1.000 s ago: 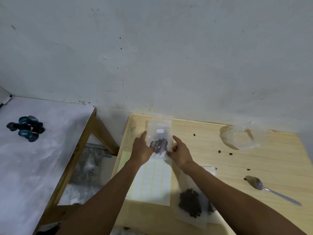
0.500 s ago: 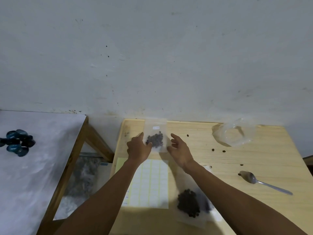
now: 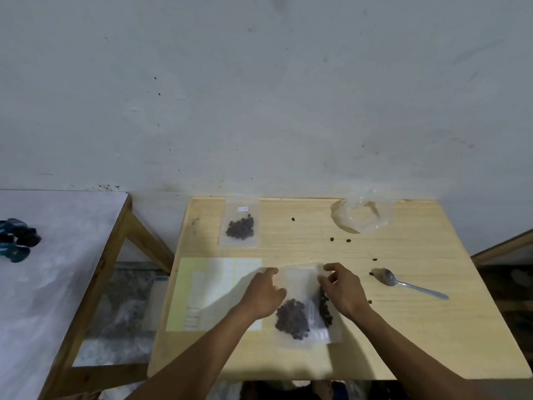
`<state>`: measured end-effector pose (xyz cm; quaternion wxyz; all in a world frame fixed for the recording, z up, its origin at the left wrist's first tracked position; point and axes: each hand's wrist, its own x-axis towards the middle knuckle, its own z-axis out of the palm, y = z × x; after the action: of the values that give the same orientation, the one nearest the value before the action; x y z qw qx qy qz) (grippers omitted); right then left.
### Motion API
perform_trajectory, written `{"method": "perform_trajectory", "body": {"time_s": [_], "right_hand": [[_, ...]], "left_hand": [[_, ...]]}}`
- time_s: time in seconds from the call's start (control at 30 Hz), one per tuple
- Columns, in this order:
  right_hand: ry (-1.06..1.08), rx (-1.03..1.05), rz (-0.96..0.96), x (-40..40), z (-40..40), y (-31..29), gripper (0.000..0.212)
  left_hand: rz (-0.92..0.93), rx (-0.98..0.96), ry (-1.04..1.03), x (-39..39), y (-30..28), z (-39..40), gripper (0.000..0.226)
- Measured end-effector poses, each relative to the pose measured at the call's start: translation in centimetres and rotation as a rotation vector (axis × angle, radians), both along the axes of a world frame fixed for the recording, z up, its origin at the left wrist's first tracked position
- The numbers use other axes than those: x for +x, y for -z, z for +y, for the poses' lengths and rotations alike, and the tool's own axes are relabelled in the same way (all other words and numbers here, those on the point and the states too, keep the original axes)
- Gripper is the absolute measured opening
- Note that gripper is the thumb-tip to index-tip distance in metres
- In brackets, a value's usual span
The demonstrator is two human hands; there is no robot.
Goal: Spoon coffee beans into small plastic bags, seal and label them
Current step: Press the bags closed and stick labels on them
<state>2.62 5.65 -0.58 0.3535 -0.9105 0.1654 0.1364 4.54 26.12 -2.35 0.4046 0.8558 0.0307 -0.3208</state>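
From the head camera, both hands sit at the top edge of a small plastic bag [image 3: 300,310] of coffee beans lying near the front middle of the wooden table [image 3: 403,327]. The left hand [image 3: 264,295] touches its upper left corner with the forefinger stretched out; the right hand [image 3: 343,287] pinches the upper right corner between curled fingers and thumb. A labelled bag [image 3: 240,223] lies well apart at the far edge, by the wall. The label sheet [image 3: 213,290] lies just left of the hands, partly under the left one. The spoon [image 3: 409,284] rests to the right — loose beans around it — with bare wood beyond. An empty crumpled bag [image 3: 363,215] sits at the far right corner.
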Motion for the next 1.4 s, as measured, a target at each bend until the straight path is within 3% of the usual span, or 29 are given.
{"method": "perform_trajectory", "body": {"time_s": [0.13, 0.23, 0.37, 0.53, 0.67, 0.73, 0.97, 1.17, 1.27, 1.4], "right_hand": [[0.056, 0.117, 0.086, -1.0, 0.2, 0.2, 0.042], [0.218, 0.285, 0.093, -1.2, 0.5, 0.5, 0.045], [0.306, 0.422, 0.102, -1.4, 0.6, 0.3, 0.012], [0.294, 0.56, 0.117, -1.3, 0.7, -1.0, 0.03], [0.274, 0.634, 0.13, -0.2, 1.1, -2.3, 0.04], [0.238, 0.637, 0.119, 0.3, 1.8, -2.9, 0.038], [0.04, 0.645, 0.142, 2.4, 6.3, -4.8, 0.038], [-0.008, 0.679, 0.158, 2.7, 12.7, -4.5, 0.03], [-0.129, 0.562, 0.226, 1.4, 15.8, -2.8, 0.028], [-0.423, 0.245, 0.243, -0.3, 19.5, -0.3, 0.045]], "left_hand": [[-0.036, 0.011, -0.043, -1.4, 0.1, -1.4, 0.06], [-0.088, -0.004, -0.102, -2.2, -0.1, -2.0, 0.056], [-0.084, -0.106, -0.165, -3.1, -0.4, -2.5, 0.055], [-0.122, -0.185, -0.314, -3.4, -1.0, -2.0, 0.053], [-0.103, -0.282, -0.439, -3.0, -1.5, -0.1, 0.024], [-0.143, -0.322, -0.471, -2.9, -2.1, 1.1, 0.013], [-0.282, -0.355, -0.574, -3.3, -4.3, 5.8, 0.007], [-0.357, -0.381, -0.797, -5.3, -4.5, 11.6, 0.006], [-0.367, -0.442, -0.961, -6.7, -5.2, 14.6, 0.008], [-0.472, -0.388, -1.145, -8.8, -5.7, 18.5, 0.005]]}}
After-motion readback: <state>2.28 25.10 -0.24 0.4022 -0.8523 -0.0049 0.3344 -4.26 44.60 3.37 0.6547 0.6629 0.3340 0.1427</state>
